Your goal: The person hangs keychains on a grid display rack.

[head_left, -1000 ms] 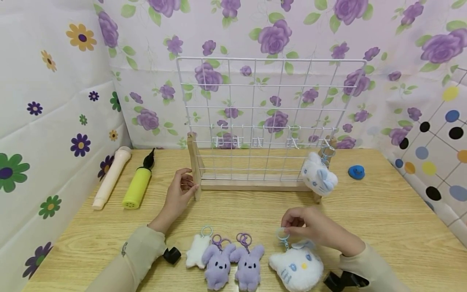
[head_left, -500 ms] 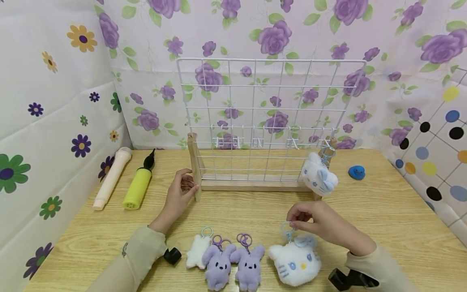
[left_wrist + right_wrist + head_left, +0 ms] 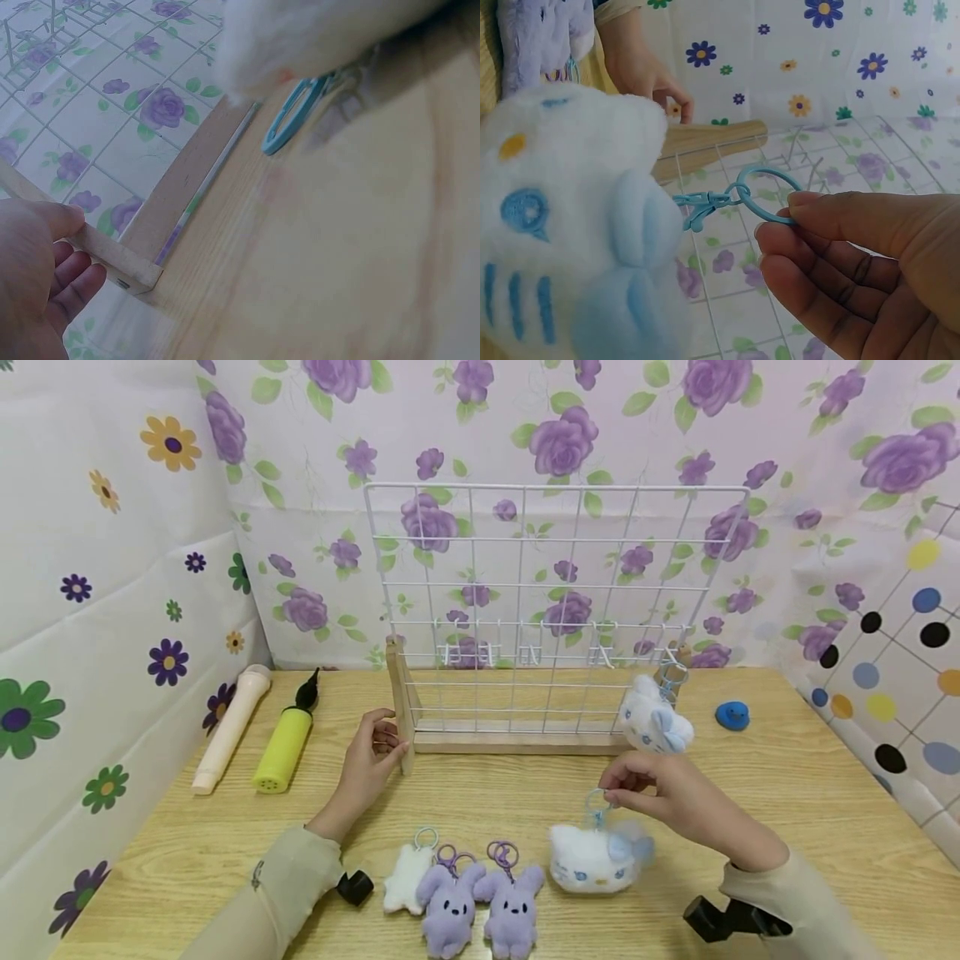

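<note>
My right hand (image 3: 656, 785) pinches the light blue ring (image 3: 769, 180) of a white cat plush keychain (image 3: 596, 860) between thumb and forefinger. The plush, with a blue bow and yellow nose, hangs below the ring by a blue clasp (image 3: 705, 204). At the left end of a white wire grid rack (image 3: 547, 585), my left hand (image 3: 371, 752) holds the wooden side post (image 3: 112, 255), thumb on one face and fingers curled at the other. A similar cat plush (image 3: 652, 718) hangs from a hook at the rack's right end, partly behind my right hand.
Two purple rabbit keychains (image 3: 450, 906) and a white plush keychain (image 3: 407, 877) lie at the table's front. A yellow hand pump (image 3: 283, 747) and a pale tube-shaped object (image 3: 232, 727) lie left. A blue toy duck (image 3: 732, 716) sits right. White hooks (image 3: 528, 652) hang on the grid.
My right hand has risen and moved slightly right and toward the rack, lifting the cat plush by its ring so that it hangs. The left hand keeps its place on the post.
</note>
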The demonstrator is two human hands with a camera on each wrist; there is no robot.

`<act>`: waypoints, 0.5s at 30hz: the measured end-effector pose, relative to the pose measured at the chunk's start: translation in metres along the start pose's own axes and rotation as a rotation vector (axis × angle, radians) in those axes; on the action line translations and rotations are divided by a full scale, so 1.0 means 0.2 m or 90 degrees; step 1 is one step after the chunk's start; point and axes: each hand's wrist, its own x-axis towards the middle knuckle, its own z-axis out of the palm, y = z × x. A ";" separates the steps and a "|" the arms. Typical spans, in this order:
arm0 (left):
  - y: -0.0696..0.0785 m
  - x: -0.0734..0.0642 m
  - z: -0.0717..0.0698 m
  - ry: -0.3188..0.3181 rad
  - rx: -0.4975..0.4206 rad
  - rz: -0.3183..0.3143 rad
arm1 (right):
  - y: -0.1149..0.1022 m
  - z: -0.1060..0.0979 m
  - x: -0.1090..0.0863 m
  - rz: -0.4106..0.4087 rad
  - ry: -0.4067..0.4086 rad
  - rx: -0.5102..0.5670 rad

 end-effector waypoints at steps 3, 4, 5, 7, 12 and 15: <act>0.00 0.00 0.00 0.002 0.002 -0.001 | 0.00 -0.02 0.01 0.001 0.015 -0.013; 0.00 0.00 0.00 0.003 0.001 0.000 | 0.00 -0.03 0.02 0.000 0.021 -0.018; 0.00 0.00 0.00 0.005 0.001 0.003 | 0.00 -0.04 0.02 -0.002 0.027 -0.022; 0.00 0.00 0.00 0.008 0.003 0.009 | 0.00 -0.06 0.03 -0.007 0.039 -0.035; 0.00 0.00 0.01 0.012 0.006 0.016 | -0.01 -0.11 0.06 -0.019 0.066 -0.060; 0.00 0.00 0.00 0.008 0.002 0.009 | -0.02 -0.14 0.08 -0.025 0.080 -0.078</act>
